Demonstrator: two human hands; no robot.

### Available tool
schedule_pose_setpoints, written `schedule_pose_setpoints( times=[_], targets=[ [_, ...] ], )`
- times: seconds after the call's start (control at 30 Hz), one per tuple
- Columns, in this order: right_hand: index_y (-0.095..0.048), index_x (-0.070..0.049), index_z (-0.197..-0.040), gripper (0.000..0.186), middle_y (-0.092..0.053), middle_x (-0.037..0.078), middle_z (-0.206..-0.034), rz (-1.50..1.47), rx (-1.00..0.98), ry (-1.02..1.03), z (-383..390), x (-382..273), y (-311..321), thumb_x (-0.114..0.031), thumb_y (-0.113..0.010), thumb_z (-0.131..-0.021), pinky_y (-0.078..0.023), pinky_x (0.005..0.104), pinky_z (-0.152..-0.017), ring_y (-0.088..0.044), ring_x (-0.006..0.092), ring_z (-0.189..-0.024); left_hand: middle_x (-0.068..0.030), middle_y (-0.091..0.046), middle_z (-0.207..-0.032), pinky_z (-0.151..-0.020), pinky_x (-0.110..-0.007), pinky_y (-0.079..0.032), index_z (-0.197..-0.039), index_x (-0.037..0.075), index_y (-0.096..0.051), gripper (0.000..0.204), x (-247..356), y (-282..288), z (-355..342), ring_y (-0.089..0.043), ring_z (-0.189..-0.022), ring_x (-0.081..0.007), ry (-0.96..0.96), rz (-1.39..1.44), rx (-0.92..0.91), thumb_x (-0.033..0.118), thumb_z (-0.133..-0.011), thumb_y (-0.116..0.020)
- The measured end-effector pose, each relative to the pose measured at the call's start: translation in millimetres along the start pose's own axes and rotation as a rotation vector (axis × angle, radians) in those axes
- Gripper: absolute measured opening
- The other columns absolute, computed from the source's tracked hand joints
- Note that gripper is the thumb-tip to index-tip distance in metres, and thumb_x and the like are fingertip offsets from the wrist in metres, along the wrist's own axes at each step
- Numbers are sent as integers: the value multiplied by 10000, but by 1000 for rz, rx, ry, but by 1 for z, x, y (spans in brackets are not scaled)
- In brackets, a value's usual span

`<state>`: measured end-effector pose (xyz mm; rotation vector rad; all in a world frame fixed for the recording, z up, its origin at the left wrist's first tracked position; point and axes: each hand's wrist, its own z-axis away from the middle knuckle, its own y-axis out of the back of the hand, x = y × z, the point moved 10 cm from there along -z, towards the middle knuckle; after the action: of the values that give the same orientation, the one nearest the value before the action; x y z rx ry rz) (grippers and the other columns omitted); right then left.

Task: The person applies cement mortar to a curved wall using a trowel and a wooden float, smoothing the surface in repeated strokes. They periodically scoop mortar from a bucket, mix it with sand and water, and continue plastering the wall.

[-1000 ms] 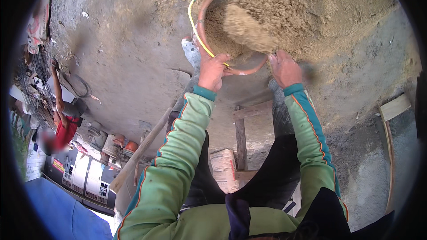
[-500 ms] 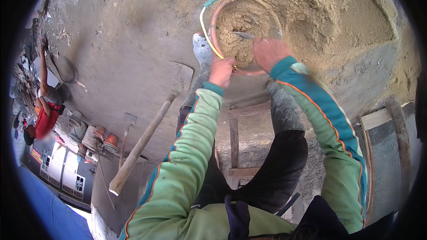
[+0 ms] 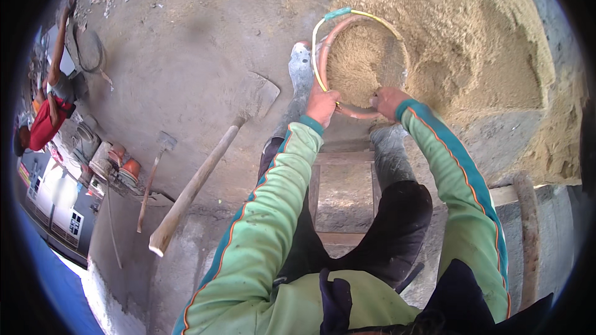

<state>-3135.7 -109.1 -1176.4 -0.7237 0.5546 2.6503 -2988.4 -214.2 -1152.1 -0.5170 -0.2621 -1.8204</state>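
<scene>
A round bucket [image 3: 323,56] with an orange-brown rim stands in front of me, holding pale brown sand [image 3: 357,62]. Its yellow loop handle [image 3: 318,68], with a green sleeve [image 3: 338,12], lies around the far left of the rim. My left hand [image 3: 323,107] is closed on the near left rim, beside the handle. Over the near right rim, my right hand [image 3: 391,102] is closed with its fingers at the sand. What it grips is hidden; no trowel blade shows.
A large sand pile [image 3: 478,43] rises to the right. On my left lie a long-handled shovel [image 3: 198,180] and a smaller one [image 3: 152,177]. Wooden bars [image 3: 341,239] run between my legs. Farther left are a person in red [image 3: 45,121] and orange buckets [image 3: 129,170].
My right hand has drawn back from over the sand to the near rim, and the trowel blade it held is out of sight. My left hand stays at the rim.
</scene>
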Motion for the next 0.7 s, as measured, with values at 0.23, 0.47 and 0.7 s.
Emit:
schedule_pose_setpoints(
  times=[0.23,0.47,0.7],
  targets=[
    [-705,7,-985,374,-708,241,-983,-19,122,-510,113,-60,224,-306,-500,-977,-558,495,-831,-711,376,-901,-81,-546,-805,-531,-476,-615,-1007,6,-479,263,57,9,148,-619,-617,-225,280,503,-38,-42,-764,-568],
    [-740,-56,-956,279,-727,176,-1003,636,75,-181,122,-316,389,-207,-507,-926,-576,459,-756,-723,324,-883,-48,-549,-740,-514,-408,-572,-870,28,-516,120,180,91,197,-617,-602,-202,-3,845,56,-22,-781,-579],
    [-760,-125,-961,242,-740,98,-1011,1177,119,-19,12,-540,440,-235,-557,-892,-568,442,-717,-714,292,-932,-52,-533,-736,-508,-349,-462,-1009,-6,-539,268,334,169,234,-543,-636,-139,-499,892,426,28,-756,-623]
  ],
)
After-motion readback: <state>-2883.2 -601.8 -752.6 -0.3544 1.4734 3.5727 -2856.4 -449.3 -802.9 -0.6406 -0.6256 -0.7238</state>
